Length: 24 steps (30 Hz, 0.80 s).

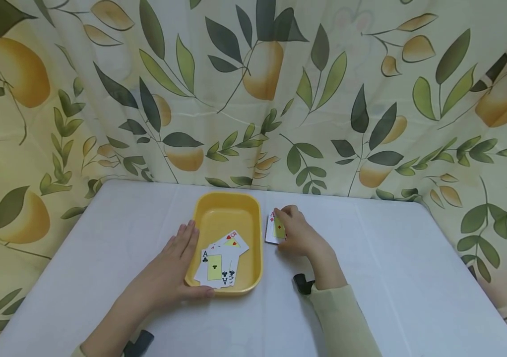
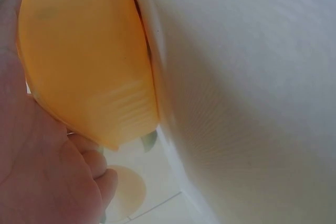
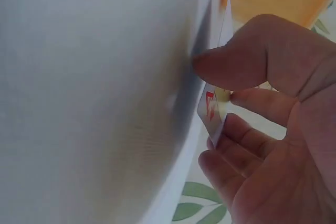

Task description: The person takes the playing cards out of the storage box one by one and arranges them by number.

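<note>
A yellow tray (image 1: 211, 220) holds several face-up playing cards, among them an ace of clubs (image 1: 214, 267) on top. My left hand (image 1: 166, 270) lies along the tray's left side, fingers extended on the rim and thumb at the near edge. The tray's outer wall (image 2: 84, 66) fills much of the left wrist view. Right of the tray, my right hand (image 1: 300, 233) pinches a playing card, an ace of diamonds (image 1: 278, 229), between thumb and fingers. That card (image 3: 210, 109) shows its face in the right wrist view; whether others lie under it, I cannot tell.
A white cloth covers the table (image 1: 392, 277). A curtain (image 1: 253, 99) with fruit and leaf print hangs behind and at both sides. Black wrist straps (image 1: 303, 284) show on both arms.
</note>
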Each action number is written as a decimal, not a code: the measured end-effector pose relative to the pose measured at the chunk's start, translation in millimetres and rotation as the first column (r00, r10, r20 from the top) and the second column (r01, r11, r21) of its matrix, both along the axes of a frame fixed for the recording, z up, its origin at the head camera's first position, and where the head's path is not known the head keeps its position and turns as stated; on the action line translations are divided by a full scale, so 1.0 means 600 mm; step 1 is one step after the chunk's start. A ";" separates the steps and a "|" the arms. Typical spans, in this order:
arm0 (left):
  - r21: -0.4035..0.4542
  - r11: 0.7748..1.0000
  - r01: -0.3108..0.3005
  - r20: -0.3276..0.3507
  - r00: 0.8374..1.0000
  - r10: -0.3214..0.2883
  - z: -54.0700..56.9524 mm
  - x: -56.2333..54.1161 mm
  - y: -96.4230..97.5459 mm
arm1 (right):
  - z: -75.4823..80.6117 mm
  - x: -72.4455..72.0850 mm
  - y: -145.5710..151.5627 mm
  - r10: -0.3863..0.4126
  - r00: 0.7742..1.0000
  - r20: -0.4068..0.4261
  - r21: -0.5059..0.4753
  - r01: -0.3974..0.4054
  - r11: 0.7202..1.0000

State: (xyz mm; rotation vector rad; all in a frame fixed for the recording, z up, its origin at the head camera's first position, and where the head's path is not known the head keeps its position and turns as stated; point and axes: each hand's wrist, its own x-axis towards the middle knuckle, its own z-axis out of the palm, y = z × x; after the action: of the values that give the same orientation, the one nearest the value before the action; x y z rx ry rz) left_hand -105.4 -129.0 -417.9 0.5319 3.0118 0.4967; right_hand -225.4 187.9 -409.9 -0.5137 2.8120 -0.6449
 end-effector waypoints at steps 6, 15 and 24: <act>-0.003 1.000 -0.002 0.002 1.000 0.002 0.000 0.000 0.000 | -0.008 -0.004 0.001 -0.019 0.999 0.036 0.015 0.018 1.000; -0.004 1.000 -0.003 0.004 1.000 0.003 0.002 -0.001 0.001 | -0.008 -0.006 0.002 -0.024 0.995 0.093 0.039 0.021 0.999; -0.002 1.000 0.001 -0.005 1.000 -0.001 0.000 -0.001 0.000 | 0.015 0.004 -0.003 0.028 0.999 -0.040 0.024 -0.027 0.999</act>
State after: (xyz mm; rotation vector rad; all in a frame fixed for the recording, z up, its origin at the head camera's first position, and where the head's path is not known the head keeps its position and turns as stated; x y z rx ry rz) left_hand -105.7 -128.9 -417.8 0.5359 3.0158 0.4928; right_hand -222.9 186.0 -400.8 -0.5658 2.8410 -0.6025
